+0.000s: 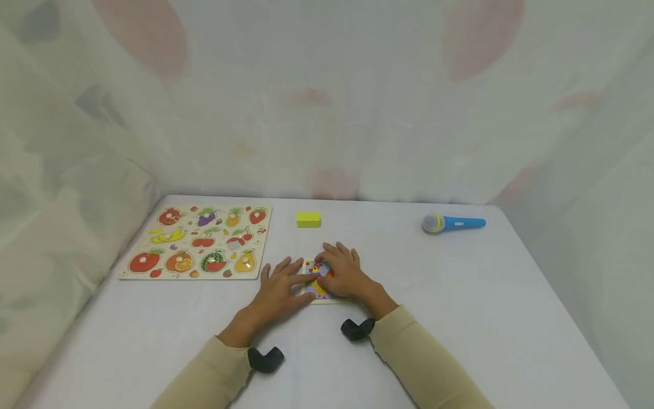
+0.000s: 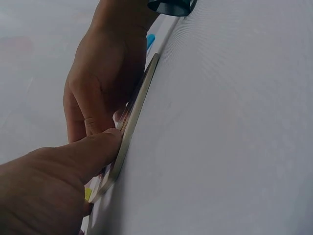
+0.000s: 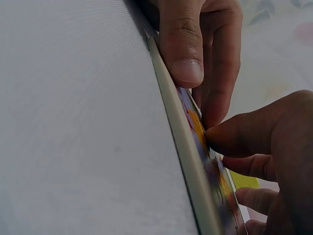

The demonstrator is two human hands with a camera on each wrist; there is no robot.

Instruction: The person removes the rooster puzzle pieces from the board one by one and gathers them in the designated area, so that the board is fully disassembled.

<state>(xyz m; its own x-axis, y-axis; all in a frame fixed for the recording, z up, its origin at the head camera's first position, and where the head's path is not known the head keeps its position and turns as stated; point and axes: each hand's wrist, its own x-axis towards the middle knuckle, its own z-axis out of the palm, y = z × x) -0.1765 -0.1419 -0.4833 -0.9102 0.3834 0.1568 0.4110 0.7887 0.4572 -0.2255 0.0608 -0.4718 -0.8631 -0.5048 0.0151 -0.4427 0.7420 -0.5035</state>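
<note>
A small puzzle board (image 1: 331, 301) with a colourful picture lies flat on the white table, partly covered by both hands. My left hand (image 1: 278, 292) spreads its fingers over the board's left side. Its thumb (image 3: 183, 58) rests at the near edge, and a fairly straight index finger reaches onto the picture. From the right, my right hand (image 1: 344, 274) bends over the board. Its thumb and fingertips touch the picture at separate spots. Whether a loose piece sits under those fingertips is hidden.
Back left lies a large fruit puzzle board (image 1: 265, 238) with knobbed pieces. A yellow block (image 1: 309, 220) stands behind the hands. The blue toy microphone (image 1: 457, 222) is at the back right. Patterned curtains (image 1: 327, 136) border the table.
</note>
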